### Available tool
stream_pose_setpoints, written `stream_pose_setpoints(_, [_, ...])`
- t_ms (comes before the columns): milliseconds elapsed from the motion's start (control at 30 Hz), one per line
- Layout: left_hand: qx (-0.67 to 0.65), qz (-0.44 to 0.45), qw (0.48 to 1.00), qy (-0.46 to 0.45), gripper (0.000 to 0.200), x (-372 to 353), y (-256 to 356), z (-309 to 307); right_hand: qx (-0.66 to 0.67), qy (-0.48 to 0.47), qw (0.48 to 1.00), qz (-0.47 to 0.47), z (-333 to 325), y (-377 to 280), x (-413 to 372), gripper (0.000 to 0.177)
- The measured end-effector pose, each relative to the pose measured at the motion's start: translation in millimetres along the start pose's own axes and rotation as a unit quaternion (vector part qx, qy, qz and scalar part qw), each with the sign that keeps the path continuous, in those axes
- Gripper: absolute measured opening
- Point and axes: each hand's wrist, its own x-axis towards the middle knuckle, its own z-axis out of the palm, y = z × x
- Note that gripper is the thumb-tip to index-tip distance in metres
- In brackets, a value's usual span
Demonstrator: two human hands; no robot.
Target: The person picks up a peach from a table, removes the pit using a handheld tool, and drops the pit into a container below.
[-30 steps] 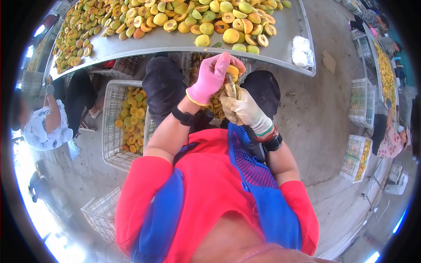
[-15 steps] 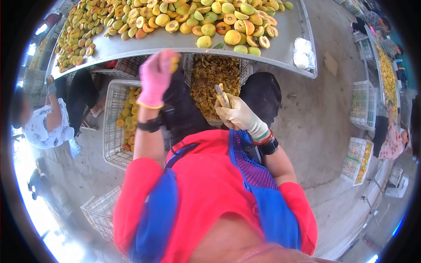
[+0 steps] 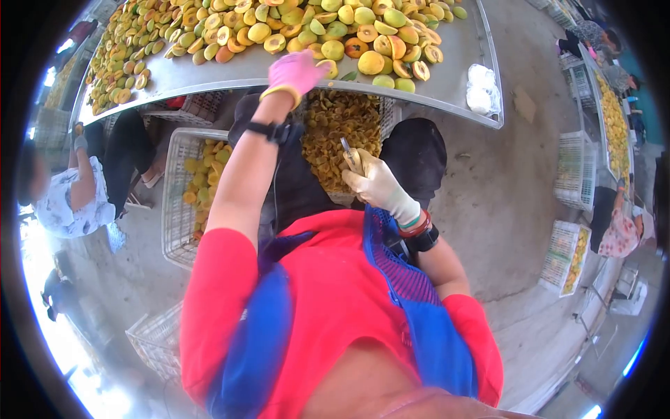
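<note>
Metal surface (image 3: 433, 101): carries a broad pile of whole and halved yellow-green fruit (image 3: 258, 32). Slatted crate (image 3: 172, 227), left of the knees: holds more fruit. Between the knees: a mass of brownish-yellow pieces (image 3: 342, 129). Left hand (image 3: 294, 72), pink glove: above the surface's near edge, fingers beside a yellow fruit; blurred, grip state cannot be told. Right hand (image 3: 380, 183), pale glove: grip closed around a metal-tipped tool (image 3: 354, 160), tip upward.

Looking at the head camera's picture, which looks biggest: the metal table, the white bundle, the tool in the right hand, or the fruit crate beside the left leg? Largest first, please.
1. Metal table
2. Fruit crate
3. White bundle
4. Tool in the right hand
</note>
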Motion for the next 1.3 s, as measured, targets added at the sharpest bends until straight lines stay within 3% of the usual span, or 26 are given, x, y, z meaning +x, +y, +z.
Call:
stream_pose_setpoints(100, [0.064,-0.003,0.992,-0.111,0.055,46,26,33,0.003,0.02,1.0,-0.008,-3,4,-4,0.016])
stream_pose_setpoints(200, [0.04,-0.008,0.988,-0.148,0.056,69,26,57,-0.022,0.04,0.999,0.0,-9,0,-10,0.016])
stream_pose_setpoints(367, [-0.114,0.105,0.987,-0.034,0.066,54,8,73,0.012,0.064,0.998,-0.019,-15,8,-9,0.016])
stream_pose_setpoints(433, [-0.365,0.156,0.915,-0.078,0.067,35,5,69,0.082,0.068,0.994,-0.001,-15,-2,-10,0.014])
stream_pose_setpoints(500, [-0.559,0.191,0.795,-0.139,0.066,7,4,63,0.146,0.064,0.987,0.001,-17,-12,-12,0.011])
stream_pose_setpoints(567, [-0.694,0.214,0.655,-0.208,0.061,-21,5,47,0.139,0.074,0.987,-0.005,-19,-15,-10,0.011])
stream_pose_setpoints(667, [-0.754,0.181,0.559,-0.294,0.061,-52,7,29,0.151,0.076,0.985,-0.032,-17,-25,-7,0.011])
stream_pose_setpoints(767, [-0.74,0.187,0.604,-0.228,0.061,-85,25,16,0.124,0.096,0.985,-0.071,-14,-27,-3,0.013])
stream_pose_setpoints(867, [-0.716,0.176,0.647,-0.195,0.058,-104,32,12,0.0,0.14,0.981,-0.135,-11,-24,2,0.015])
stream_pose_setpoints(967, [-0.688,0.216,0.675,-0.156,0.057,-113,37,17,-0.261,0.177,0.895,-0.316,-13,-29,1,0.011])
stream_pose_setpoints(1067, [-0.682,0.263,0.673,-0.116,0.055,-118,42,24,-0.386,0.198,0.797,-0.42,-19,-25,6,0.014])
stream_pose_setpoints(1167, [-0.668,0.311,0.674,-0.052,0.055,-122,50,30,-0.32,0.214,0.847,-0.367,-14,-21,9,0.013])
stream_pose_setpoints(1300, [-0.686,0.345,0.641,0.011,0.052,-128,58,38,-0.089,0.183,0.956,-0.21,-7,-28,3,0.014])
